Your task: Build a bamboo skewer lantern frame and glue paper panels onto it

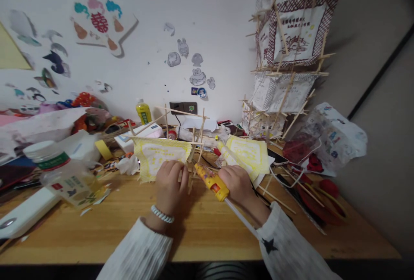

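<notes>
Held gun (pixel 211 181) in right hand (pixel 237 185), curled left hand (pixel 171 181) (grip unclear) by frame (pixel 183 112), with one sheet (pixel 165 151) hung, another (pixel 248 154) loose at one o'clock.

A clear jar (pixel 69 181) is on the left, a plastic bag (pixel 341 140) on the right, a yellow bottle (pixel 143 113) far back.

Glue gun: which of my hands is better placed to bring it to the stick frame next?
Probably your right hand: it holds the glue gun, which points toward the stick frame. Your left hand is at the yellow-edged sheet, so seems better suited to steadying.
</notes>
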`<state>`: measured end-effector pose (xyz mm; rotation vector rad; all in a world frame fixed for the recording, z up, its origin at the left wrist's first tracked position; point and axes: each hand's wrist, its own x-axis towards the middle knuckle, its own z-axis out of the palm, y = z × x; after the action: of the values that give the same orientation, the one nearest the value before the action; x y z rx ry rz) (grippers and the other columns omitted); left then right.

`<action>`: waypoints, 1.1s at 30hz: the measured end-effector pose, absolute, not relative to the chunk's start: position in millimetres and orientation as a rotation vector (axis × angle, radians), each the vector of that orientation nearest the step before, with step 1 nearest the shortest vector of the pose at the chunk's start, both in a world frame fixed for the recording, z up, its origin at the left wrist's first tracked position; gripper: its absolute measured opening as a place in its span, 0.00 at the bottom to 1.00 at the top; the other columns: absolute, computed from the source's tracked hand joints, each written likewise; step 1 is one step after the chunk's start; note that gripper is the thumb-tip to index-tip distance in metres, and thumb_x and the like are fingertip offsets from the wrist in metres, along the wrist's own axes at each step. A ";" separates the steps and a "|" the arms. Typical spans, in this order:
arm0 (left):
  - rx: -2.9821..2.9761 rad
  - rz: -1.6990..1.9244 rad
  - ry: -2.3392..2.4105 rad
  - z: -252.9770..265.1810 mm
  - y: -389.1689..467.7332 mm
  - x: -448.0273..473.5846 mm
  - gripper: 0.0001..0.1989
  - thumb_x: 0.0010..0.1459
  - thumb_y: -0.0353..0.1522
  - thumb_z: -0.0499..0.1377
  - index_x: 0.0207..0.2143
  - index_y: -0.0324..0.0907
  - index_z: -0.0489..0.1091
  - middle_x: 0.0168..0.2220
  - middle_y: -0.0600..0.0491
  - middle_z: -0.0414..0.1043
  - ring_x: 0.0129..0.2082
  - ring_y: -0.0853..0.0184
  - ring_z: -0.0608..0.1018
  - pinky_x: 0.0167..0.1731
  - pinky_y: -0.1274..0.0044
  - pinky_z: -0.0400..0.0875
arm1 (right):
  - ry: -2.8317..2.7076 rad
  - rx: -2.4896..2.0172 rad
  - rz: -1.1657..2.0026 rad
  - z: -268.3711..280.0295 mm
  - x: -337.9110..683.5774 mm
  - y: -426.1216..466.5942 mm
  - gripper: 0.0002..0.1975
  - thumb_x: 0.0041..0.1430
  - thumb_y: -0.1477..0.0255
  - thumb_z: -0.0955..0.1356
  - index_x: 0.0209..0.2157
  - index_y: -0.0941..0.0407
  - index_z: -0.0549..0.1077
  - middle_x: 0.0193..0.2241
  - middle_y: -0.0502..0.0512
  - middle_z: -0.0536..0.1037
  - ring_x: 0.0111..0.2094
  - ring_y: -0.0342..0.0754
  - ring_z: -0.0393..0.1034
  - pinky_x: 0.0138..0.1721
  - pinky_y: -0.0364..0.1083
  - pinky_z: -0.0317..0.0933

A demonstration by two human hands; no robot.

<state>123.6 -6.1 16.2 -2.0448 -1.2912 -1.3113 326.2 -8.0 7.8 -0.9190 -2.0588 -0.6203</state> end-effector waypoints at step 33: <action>-2.070 -1.373 -1.320 10.5 -5.0 122.0 0.08 0.59 0.29 0.50 0.26 0.43 0.64 0.27 0.49 0.67 0.30 0.62 0.68 0.33 0.69 0.65 | -2.118 -0.896 -0.611 6.0 328.9 -8.1 0.17 0.59 0.75 0.59 0.17 0.54 0.62 0.14 0.50 0.65 0.19 0.44 0.57 0.24 0.45 0.44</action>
<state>122.0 -5.0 10.5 -2.0699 -1.3205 -1.3734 328.9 -8.1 6.0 -0.8960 -2.1176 -0.6111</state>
